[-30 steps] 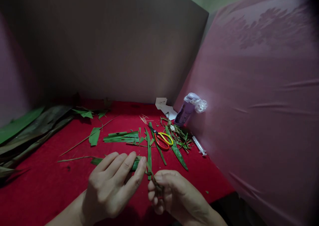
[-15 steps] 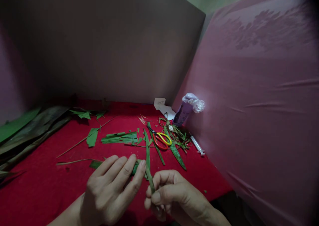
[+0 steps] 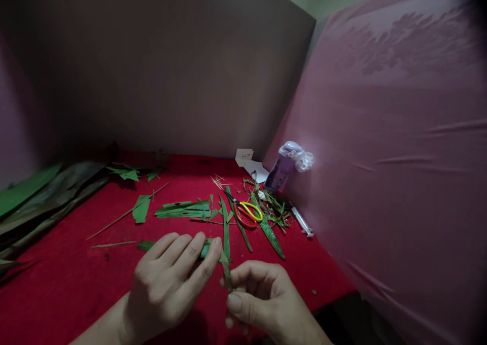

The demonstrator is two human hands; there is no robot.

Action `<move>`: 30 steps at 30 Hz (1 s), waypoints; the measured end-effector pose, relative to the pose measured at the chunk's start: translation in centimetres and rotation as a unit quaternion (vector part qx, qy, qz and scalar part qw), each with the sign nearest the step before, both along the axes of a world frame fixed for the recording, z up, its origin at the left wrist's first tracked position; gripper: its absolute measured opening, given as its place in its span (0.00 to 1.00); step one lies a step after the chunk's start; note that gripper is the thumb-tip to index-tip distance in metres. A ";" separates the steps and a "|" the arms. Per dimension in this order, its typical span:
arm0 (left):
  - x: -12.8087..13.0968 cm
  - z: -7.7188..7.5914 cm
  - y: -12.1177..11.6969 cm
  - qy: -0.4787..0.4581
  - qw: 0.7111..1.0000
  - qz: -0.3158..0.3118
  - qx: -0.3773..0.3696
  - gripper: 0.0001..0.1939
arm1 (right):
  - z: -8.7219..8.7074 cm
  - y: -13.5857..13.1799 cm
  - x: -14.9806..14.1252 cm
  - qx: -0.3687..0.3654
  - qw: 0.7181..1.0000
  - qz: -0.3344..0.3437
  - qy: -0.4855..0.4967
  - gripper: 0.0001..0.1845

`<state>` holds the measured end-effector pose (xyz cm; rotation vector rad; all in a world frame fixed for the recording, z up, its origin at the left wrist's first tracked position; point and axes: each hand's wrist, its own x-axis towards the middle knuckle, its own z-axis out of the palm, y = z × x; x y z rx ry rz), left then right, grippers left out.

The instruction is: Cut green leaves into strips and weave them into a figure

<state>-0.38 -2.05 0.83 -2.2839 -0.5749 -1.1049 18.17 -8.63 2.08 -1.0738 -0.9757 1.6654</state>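
Note:
My left hand (image 3: 171, 276) is closed over a folded green leaf (image 3: 204, 249), most of which its fingers hide. From beside its thumb a narrow brownish-green leaf strip (image 3: 225, 270) runs down to my right hand (image 3: 262, 297). The right thumb and fingers close around the strip's lower end, which is partly hidden. A thin dry stem (image 3: 114, 244) and a bit of green leaf (image 3: 145, 245) show to the left of my left hand. Just beyond the hands, scissors (image 3: 249, 215) with red and yellow handles rest on green leaf strips (image 3: 272, 238).
Red cloth (image 3: 76, 284) covers the table. Large leaves (image 3: 53, 193) lie at the left, cut leaf pieces (image 3: 182, 210) mid-table. Toothpicks (image 3: 217, 182), white paper (image 3: 256, 171), a purple bottle (image 3: 279, 172), leaf scraps (image 3: 279, 208) and a syringe (image 3: 302, 222) are farther back and right.
My right hand has shifted its hold along the leaf strip, its fingers curling anew around the lower end. My left hand keeps nearly the same place and grip.

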 end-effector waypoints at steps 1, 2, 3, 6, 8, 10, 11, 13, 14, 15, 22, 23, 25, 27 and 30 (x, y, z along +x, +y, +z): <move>0.0 0.0 0.1 -0.005 1.000 0.001 0.001 0.17 | -0.1 -0.2 -0.1 0.016 1.000 -0.015 -0.012 0.21; 0.0 0.0 0.2 -0.008 1.000 0.003 0.002 0.16 | -0.2 -0.4 -0.2 0.040 0.998 -0.037 -0.038 0.21; -0.1 0.1 0.3 -0.009 1.000 0.004 0.002 0.16 | -0.1 -0.6 -0.4 0.073 0.993 -0.060 -0.074 0.18; -0.1 0.2 0.4 -0.007 1.000 0.003 0.000 0.15 | 0.2 -1.2 -0.5 0.209 0.942 -0.141 -0.220 0.07; -0.1 0.2 0.4 -0.009 1.000 0.003 -0.001 0.15 | 0.3 -1.3 -0.5 0.311 0.887 -0.166 -0.299 0.02; 0.0 0.2 0.4 -0.009 1.000 0.006 -0.006 0.15 | 0.1 -1.2 -0.4 0.408 0.833 -0.161 -0.338 0.05; 0.0 0.3 0.4 -0.010 1.000 0.008 -0.007 0.15 | 0.0 -1.0 -0.4 0.446 0.810 -0.157 -0.347 0.08; 0.0 0.2 0.4 -0.010 1.000 0.009 -0.008 0.15 | -0.4 -0.7 -0.3 0.494 0.774 -0.161 -0.361 0.10; 0.0 0.2 0.4 -0.011 1.000 0.009 -0.009 0.15 | -0.6 -0.6 -0.3 0.505 0.762 -0.167 -0.369 0.10; 0.0 0.1 0.5 -0.011 1.000 0.009 -0.011 0.15 | -0.8 -0.5 -0.3 0.509 0.755 -0.170 -0.377 0.10; 0.0 -0.1 0.5 -0.009 1.000 0.003 -0.012 0.15 | -0.3 -0.7 -0.3 0.441 0.835 -0.105 -0.312 0.02; 0.0 0.0 0.5 -0.008 1.000 0.002 -0.012 0.15 | -0.2 -0.7 -0.4 0.396 0.867 -0.097 -0.286 0.01; 0.0 0.0 0.5 -0.010 1.000 0.001 -0.013 0.15 | -0.1 -0.6 -0.6 0.281 0.928 -0.097 -0.223 0.07; 0.0 0.0 0.4 -0.016 1.000 0.002 -0.014 0.15 | -0.1 -0.3 -0.7 0.166 0.971 -0.095 -0.146 0.12; 0.0 0.1 0.5 -0.014 1.000 0.005 -0.016 0.15 | -0.2 0.3 -0.6 0.044 0.997 -0.063 -0.025 0.16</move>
